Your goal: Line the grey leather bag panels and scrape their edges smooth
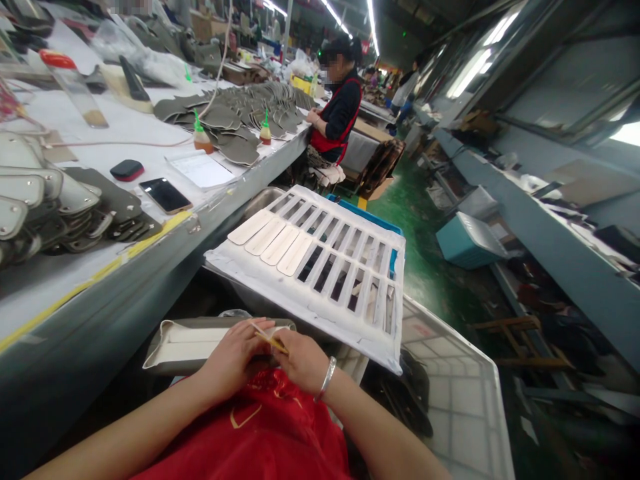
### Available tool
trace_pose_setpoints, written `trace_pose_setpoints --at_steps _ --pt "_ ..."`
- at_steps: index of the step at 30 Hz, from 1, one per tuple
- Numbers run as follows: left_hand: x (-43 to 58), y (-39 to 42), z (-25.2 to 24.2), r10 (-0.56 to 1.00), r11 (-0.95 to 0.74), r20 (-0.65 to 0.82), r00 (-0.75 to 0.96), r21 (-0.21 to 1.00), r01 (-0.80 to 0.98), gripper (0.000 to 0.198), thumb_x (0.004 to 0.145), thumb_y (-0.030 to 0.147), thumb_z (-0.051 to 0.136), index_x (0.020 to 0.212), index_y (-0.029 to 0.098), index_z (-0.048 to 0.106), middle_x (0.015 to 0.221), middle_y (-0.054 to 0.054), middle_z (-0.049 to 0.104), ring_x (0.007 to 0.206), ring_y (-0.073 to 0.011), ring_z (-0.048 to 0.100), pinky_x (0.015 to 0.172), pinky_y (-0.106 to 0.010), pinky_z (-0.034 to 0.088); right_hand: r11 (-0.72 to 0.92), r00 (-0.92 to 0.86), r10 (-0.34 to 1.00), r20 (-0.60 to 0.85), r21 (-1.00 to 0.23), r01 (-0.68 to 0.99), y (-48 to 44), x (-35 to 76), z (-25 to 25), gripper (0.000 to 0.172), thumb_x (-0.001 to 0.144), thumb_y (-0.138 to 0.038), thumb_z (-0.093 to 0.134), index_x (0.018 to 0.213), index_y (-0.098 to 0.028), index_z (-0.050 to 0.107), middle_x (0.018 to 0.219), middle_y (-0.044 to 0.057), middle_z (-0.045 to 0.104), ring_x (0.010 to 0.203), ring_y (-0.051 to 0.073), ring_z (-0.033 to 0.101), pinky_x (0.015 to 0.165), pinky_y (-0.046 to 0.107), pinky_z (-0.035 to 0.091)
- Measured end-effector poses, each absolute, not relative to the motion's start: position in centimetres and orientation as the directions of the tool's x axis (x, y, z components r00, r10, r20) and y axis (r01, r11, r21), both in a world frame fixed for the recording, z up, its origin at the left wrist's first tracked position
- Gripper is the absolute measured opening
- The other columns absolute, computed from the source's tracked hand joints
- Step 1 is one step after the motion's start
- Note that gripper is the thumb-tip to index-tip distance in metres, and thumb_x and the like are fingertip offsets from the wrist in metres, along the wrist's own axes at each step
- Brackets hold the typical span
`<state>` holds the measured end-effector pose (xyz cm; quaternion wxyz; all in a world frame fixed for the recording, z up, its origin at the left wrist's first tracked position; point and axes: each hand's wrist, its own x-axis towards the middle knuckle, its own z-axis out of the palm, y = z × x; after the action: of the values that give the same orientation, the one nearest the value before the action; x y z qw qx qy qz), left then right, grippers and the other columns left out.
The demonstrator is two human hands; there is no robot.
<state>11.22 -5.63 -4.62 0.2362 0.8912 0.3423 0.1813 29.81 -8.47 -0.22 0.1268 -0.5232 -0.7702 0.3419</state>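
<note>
My right hand (303,360), with a silver bracelet at the wrist, is closed round a thin yellowish stick-like tool (276,344). Its working end lies among my fingers and is hard to make out. Close beside it, my left hand (243,350) has its fingers bent over a long panel (193,343), white inside with a grey rim, lying across my lap. The hands nearly touch above my red apron. Just beyond them a white slotted rack (340,277) sits tilted, with several cream strips (267,240) on its left part.
A white plastic crate (457,380) stands at the right. On the workbench (165,250) at the left are a phone (166,195), stacked grey pieces (107,207) and glue bottles (203,137). A co-worker in a red apron (343,110) sits farther along. A teal box (470,240) is across the aisle.
</note>
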Motion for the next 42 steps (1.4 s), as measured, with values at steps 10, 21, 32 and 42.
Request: trace_pose_setpoints --at_steps 10,21,32,42 --pt "13.1 -4.6 -3.0 0.722 -0.642 -0.012 0.692 0.364 0.675 0.072 0.066 0.038 0.067 0.127 0.010 0.041 0.127 -0.015 0.051 0.114 -0.0278 0.046 0.099 -0.043 0.033 0.020 -0.091 0.995 -0.050 -0.769 0.639 -9.3 29.8 -0.9 0.034 0.071 -0.018 0.058 0.104 -0.016 0.050 0.099 0.007 0.053 0.088 0.020 0.052 0.082 0.035 0.043" --pt "14.1 -4.5 -2.9 0.703 -0.658 -0.084 0.706 0.299 0.691 0.073 0.070 0.046 0.058 0.131 0.011 0.040 0.129 -0.015 0.048 0.114 -0.0290 0.043 0.099 -0.042 0.028 -0.626 -0.184 0.770 -0.611 -0.779 -0.035 -16.6 33.4 -1.4 0.049 0.081 -0.061 0.043 0.102 -0.018 0.032 0.058 -0.002 0.058 0.038 0.015 0.055 0.033 0.021 0.042" --pt "13.0 -4.0 -3.1 0.636 -0.700 -0.120 0.762 0.326 0.635 0.076 0.061 0.030 0.054 0.132 0.009 0.036 0.133 -0.017 0.044 0.117 -0.0286 0.041 0.101 -0.041 0.027 -0.684 -0.333 0.699 -0.632 -0.728 -0.053 -14.7 32.6 -3.5 0.047 0.079 -0.060 0.048 0.092 -0.016 0.042 0.052 -0.001 0.056 0.033 0.011 0.049 0.029 0.019 0.038" --pt "12.8 -3.5 -3.6 0.616 -0.703 -0.138 0.776 0.349 0.620 0.083 0.065 0.047 0.062 0.134 0.010 0.035 0.134 -0.016 0.044 0.119 -0.0290 0.041 0.102 -0.040 0.025 -0.668 -0.384 0.684 -0.620 -0.744 0.012 -13.2 34.2 -4.1 0.041 0.083 -0.057 0.047 0.088 -0.016 0.049 0.053 -0.002 0.055 0.034 0.009 0.047 0.029 0.016 0.036"
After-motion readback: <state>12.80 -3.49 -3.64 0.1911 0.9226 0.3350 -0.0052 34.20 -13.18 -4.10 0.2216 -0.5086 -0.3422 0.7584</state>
